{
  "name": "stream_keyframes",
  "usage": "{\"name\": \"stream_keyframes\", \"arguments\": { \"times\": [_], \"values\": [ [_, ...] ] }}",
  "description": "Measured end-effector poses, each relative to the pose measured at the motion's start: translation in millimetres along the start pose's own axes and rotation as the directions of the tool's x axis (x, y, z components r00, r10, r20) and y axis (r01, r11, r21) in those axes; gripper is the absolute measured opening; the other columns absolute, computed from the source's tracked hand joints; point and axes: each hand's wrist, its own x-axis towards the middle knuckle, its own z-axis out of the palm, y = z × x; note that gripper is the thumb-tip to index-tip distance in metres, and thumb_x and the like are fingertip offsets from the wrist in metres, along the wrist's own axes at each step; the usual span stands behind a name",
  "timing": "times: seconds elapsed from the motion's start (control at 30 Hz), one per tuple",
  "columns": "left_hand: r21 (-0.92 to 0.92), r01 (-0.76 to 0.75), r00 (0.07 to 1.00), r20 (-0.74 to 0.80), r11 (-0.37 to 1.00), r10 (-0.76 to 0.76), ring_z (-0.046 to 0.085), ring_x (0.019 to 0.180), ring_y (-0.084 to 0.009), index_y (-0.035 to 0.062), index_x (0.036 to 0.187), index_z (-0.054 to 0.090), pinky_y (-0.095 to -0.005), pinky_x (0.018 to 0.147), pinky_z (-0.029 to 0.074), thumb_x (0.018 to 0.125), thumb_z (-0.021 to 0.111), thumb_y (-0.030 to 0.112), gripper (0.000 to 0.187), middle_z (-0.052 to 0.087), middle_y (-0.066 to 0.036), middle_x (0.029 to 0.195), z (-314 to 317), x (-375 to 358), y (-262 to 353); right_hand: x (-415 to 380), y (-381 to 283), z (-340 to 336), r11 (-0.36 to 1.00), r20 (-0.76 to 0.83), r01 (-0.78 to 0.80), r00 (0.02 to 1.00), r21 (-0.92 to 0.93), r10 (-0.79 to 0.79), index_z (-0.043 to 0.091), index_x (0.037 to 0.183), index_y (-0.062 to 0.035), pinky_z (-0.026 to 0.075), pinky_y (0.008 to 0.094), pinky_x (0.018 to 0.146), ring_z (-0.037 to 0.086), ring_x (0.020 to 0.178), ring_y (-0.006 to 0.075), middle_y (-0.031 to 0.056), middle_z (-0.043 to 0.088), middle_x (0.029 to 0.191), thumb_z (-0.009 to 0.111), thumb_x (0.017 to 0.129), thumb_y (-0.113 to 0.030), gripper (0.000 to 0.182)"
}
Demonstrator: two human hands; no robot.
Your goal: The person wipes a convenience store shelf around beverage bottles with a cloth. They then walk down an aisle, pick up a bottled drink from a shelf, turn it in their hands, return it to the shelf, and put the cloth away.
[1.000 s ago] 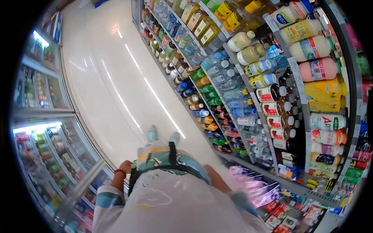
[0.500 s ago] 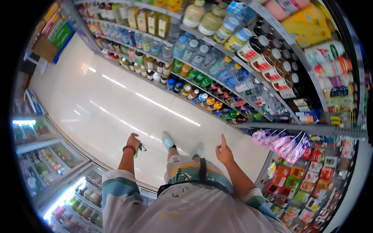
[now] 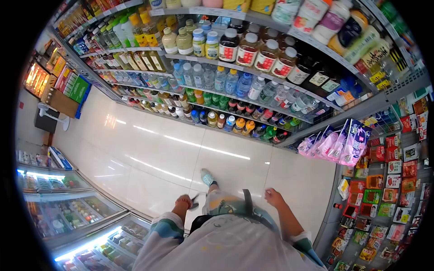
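My left hand (image 3: 183, 201), at the end of a lowered arm, is low over the floor beside my leg. A slim dark object (image 3: 195, 201) sticks out from its fingers; blur hides what kind it is. On the other side of my body hangs my right hand (image 3: 273, 198), its fingers curled in and nothing visible in them. Neither hand touches the shelves. Straight ahead, the drinks shelf (image 3: 217, 97) carries rows of bottles, among them large bottles with red labels (image 3: 247, 49). One light green shoe (image 3: 207, 177) shows on the floor.
Glass-fronted coolers (image 3: 77, 211) line the left. To the right stands a rack of small snack packets (image 3: 375, 196), with pink and purple packages (image 3: 337, 142) hanging at the shelf's end. Pale tiled floor (image 3: 149, 140) runs between, towards a green box (image 3: 77, 95) at the far left.
The view has turned and shifted, showing the shelves more squarely. My right hand's extended index finger has curled in. Both hands now appear lower in the view; my left still has the dark object.
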Motion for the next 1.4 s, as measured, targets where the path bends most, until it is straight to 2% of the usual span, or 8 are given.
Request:
{"name": "stream_keyframes", "arguments": {
  "times": [0.37,0.7,0.83,1.0,1.17,1.23,1.3,1.4],
  "values": [
    [-0.171,0.173,0.953,-0.221,0.97,-0.209,0.063,0.133,-0.0373,0.0117,0.128,0.075,-0.0497,0.107,0.052,0.095,0.062,0.036,0.044,0.069,-0.017,0.139,82.8,-84.5,100.4,-226.9,429.1,56.6,0.862,0.314,-0.044,0.921,-0.505,0.231,0.08,0.099,-0.0058,0.059,0.0454,0.09,0.074,0.099,0.0368,0.0172,0.078,0.107,0.072,0.084,-0.043,0.041],
    [0.308,-0.198,0.745,-0.57,0.931,0.347,0.071,0.113,-0.0374,0.0237,0.122,0.076,-0.0577,0.103,0.048,0.102,0.049,0.049,0.042,0.076,-0.014,0.114,-101.1,-113.9,249.6,-227.5,296.9,76.0,0.843,0.001,-0.368,0.917,0.393,0.4,0.063,0.131,-0.0052,0.055,0.0473,0.089,0.066,0.103,0.0311,0.0173,0.07,0.125,0.061,0.097,-0.036,0.046],
    [0.45,-0.683,0.202,-0.641,0.575,0.74,0.068,0.084,-0.0383,0.0061,0.087,0.073,-0.0482,0.079,0.054,0.103,0.06,0.039,0.038,0.072,-0.016,0.082,-152.2,-117.9,300.1,-195.4,227.4,62.5,0.707,-0.083,-0.125,0.964,0.696,0.252,0.056,0.144,-0.0049,0.054,0.048,0.089,0.063,0.104,0.0289,0.0173,0.067,0.132,0.057,0.102,-0.033,0.051],
    [-0.872,-0.483,0.452,-0.329,-0.082,0.829,0.072,0.097,-0.0174,0.0042,0.122,0.068,-0.033,0.086,0.056,0.111,0.055,0.035,0.035,0.075,-0.006,0.109,-189.5,-221.6,328.8,-166.5,171.2,14.8,0.48,0.143,-0.355,0.895,0.802,0.422,0.053,0.146,-0.0033,0.056,0.0485,0.091,0.068,0.107,0.0327,0.0194,0.069,0.128,0.056,0.103,-0.033,0.052],
    [-0.19,-0.926,0.377,-0.509,0.327,0.774,0.069,0.109,-0.0249,0.0059,0.133,0.063,-0.0365,0.098,0.054,0.106,0.058,0.022,0.032,0.071,-0.009,0.127,-186.4,-193.1,264.4,-165.3,186.6,0.9,0.377,0.183,-0.443,0.81,0.814,0.557,0.054,0.141,-0.0025,0.058,0.0484,0.09,0.07,0.105,0.0342,0.0191,0.069,0.125,0.056,0.103,-0.033,0.049],
    [0.598,-0.724,-0.1,-0.585,0.344,0.805,0.07,0.1,-0.0299,0.0042,0.126,0.066,-0.0389,0.093,0.055,0.101,0.063,0.02,0.03,0.073,-0.015,0.119,-154.0,-181.4,226.7,-166.3,184.4,-8.5,0.388,0.169,-0.447,0.802,0.806,0.573,0.055,0.139,-0.0024,0.059,0.0485,0.09,0.07,0.104,0.034,0.0186,0.069,0.124,0.057,0.103,-0.032,0.047],
    [0.717,-0.668,0.325,0.042,0.198,0.945,0.068,0.091,-0.0324,0.0007,0.113,0.07,-0.0405,0.086,0.055,0.097,0.069,0.024,0.029,0.072,-0.021,0.106,-146.2,-169.7,230.0,-165.4,188.9,-14.5,0.365,0.18,-0.404,0.838,0.839,0.515,0.056,0.132,-0.0039,0.06,0.0465,0.086,0.071,0.099,0.0326,0.0172,0.07,0.118,0.061,0.102,-0.03,0.04],
    [-0.027,-0.972,0.229,-0.361,0.235,0.904,0.065,0.086,-0.0367,-0.0007,0.101,0.07,-0.0423,0.08,0.053,0.093,0.074,0.025,0.027,0.068,-0.021,0.094,-135.7,-221.9,217.6,-147.3,186.0,-14.0,0.472,0.026,-0.322,0.846,0.821,0.532,0.056,0.125,-0.0062,0.061,0.0443,0.081,0.071,0.094,0.0303,0.015,0.07,0.113,0.067,0.1,-0.027,0.034]
  ]
}}
